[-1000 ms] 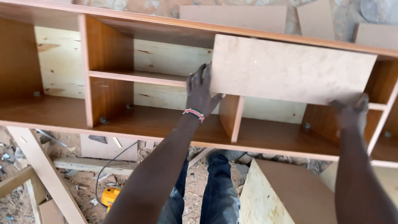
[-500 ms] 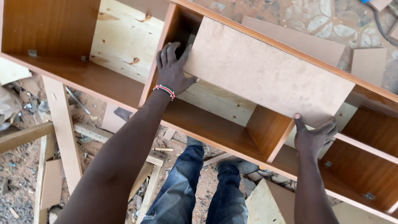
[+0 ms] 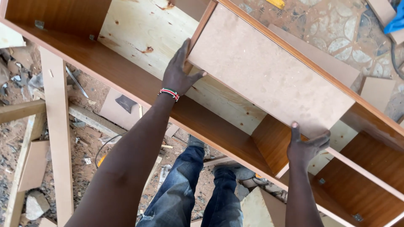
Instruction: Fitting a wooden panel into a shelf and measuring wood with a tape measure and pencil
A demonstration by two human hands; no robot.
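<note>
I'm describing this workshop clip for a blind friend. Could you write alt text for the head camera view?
Seen from above, a person's left hand and right hand grip opposite corners of a pale flat board, held over an open brown wooden shelf unit. Below are the person's blue jeans and a dirt floor strewn with wood offcuts.

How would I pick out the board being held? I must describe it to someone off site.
Find the long brown shelf unit lying across the view. Over its middle compartment, the left hand and right hand grip a flat rectangular panel. Its pale, matt, speckled face differs from the glossy brown shelves.
</note>
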